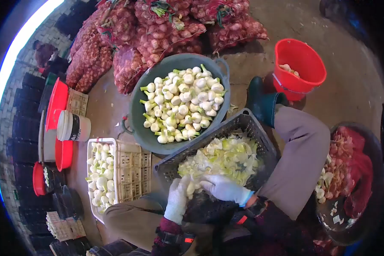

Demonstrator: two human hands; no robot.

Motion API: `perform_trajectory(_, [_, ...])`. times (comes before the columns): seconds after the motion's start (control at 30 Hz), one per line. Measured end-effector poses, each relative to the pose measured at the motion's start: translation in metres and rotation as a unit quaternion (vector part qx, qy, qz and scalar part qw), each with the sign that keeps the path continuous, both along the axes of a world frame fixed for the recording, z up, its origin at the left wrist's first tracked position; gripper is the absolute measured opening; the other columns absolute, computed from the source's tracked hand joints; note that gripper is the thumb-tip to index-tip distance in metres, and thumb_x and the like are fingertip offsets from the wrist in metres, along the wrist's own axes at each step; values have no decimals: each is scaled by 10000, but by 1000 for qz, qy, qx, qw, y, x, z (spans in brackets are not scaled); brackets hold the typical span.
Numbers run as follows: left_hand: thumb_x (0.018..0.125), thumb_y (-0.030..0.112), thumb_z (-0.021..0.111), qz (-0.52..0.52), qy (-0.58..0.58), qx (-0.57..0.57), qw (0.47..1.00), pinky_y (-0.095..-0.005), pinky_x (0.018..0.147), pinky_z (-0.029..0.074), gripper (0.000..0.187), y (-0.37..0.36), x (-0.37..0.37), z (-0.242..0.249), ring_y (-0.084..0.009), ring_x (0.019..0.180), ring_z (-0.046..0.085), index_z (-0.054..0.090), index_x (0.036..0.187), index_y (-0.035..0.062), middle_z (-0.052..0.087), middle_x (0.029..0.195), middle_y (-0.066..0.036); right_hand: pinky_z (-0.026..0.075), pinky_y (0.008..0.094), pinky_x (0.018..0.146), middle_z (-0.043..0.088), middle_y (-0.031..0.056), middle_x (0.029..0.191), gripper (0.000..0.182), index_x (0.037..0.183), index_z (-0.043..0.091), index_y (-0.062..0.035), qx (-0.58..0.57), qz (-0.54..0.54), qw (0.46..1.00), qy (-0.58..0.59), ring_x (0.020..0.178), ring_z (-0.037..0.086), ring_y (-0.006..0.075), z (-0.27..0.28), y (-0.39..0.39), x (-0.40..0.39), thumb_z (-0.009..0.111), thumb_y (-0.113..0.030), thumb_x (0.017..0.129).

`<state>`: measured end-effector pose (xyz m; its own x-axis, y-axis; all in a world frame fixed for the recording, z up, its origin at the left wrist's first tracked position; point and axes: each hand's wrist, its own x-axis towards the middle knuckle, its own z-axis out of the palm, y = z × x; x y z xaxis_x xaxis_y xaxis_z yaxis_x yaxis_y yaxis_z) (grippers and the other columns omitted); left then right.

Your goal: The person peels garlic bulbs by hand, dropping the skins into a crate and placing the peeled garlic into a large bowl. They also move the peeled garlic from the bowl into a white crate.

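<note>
Pale bulbs [101, 179] fill the white crate [134, 171] on the left and heap in the grey tub [135, 109] beyond. Next, the gloved left hand [177, 199] curls its fingers about what looks like another bulb [191, 188] (mostly hidden behind the gloves), over the near side of the black crate [200, 145]. Facing it, the right hand [225, 188] has bent fingers close to that bulb; whether they pinch it, I cannot tell. A loose, gloved hold could let it drop among the similarly pale peelings [226, 158] and get lost. Far right, a dark basin [326, 212] holds reddish bulbs [341, 155].
</note>
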<state>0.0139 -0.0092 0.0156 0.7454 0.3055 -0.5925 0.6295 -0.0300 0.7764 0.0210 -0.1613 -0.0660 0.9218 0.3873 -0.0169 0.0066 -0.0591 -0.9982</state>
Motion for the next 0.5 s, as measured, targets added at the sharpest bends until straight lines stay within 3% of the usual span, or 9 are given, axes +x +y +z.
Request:
perform_trajectory(0.07, [946,398,543,18,72,-65,995,-200,419,317,324,4,0,-1,-66,504,451,558,925,75,548,704,9,514,427,659,670,131,832,374,1064,631,-88,-185,49,972,-139,728,650,336,34,-22,13,594,-416,887])
perform_trajectory(0.1, [940,387,564,23,65,-97,993,-198,430,320,324,2,0,-1,-61,521,456,567,949,63,550,713,11,516,409,658,662,127,812,373,1010,660,-98,-197,-9,962,-187,723,647,338,35,-17,11,638,-431,844])
perform_trajectory(0.2, [942,379,566,-26,25,-99,994,-197,423,313,331,1,-1,-3,-61,507,452,573,969,49,549,703,12,516,406,652,662,132,812,334,964,670,-91,-151,15,976,-155,719,643,345,21,-8,10,663,-394,826])
perform_trajectory(0.23, [923,311,595,-33,31,-131,990,-202,475,373,323,6,1,0,-86,580,515,579,1042,11,594,791,-25,516,406,652,662,132,812,334,964,670,-91,-152,19,976,-152,719,643,345,17,-8,14,663,-394,826])
perform_trajectory(0.33, [859,262,657,-18,-32,-134,990,-234,588,451,436,5,5,3,-140,734,579,544,1159,-33,614,947,-86,514,402,647,676,101,809,286,963,670,-63,-88,35,995,-43,686,650,296,3,-7,18,657,-330,864])
perform_trajectory(0.37, [794,236,701,-25,-65,-182,981,-279,733,495,595,7,7,12,-194,887,594,480,1262,-57,593,1089,-136,507,343,675,674,77,870,274,1005,654,-32,23,15,994,104,740,632,214,1,-7,19,646,-280,888])
perform_trajectory(0.4, [812,118,654,-28,-105,-238,965,-288,845,486,490,5,7,17,-193,1051,577,486,1246,-37,589,1155,-111,501,284,704,672,53,931,265,1046,638,-1,132,-8,960,246,793,613,132,0,-8,22,635,-230,912])
perform_trajectory(0.43, [817,101,637,-18,-120,-215,969,-292,864,483,480,3,5,16,-195,1046,582,486,1250,-41,595,1144,-115,506,323,645,685,20,809,307,1013,653,-7,138,-14,938,316,701,623,137,3,-11,23,606,-299,935])
perform_trajectory(0.5, [825,87,620,9,-125,-96,987,-295,840,495,488,0,-3,10,-186,968,589,476,1268,-57,600,1103,-118,506,320,642,681,31,804,315,1025,646,-10,135,-49,949,279,700,621,136,4,-6,21,600,-310,938])
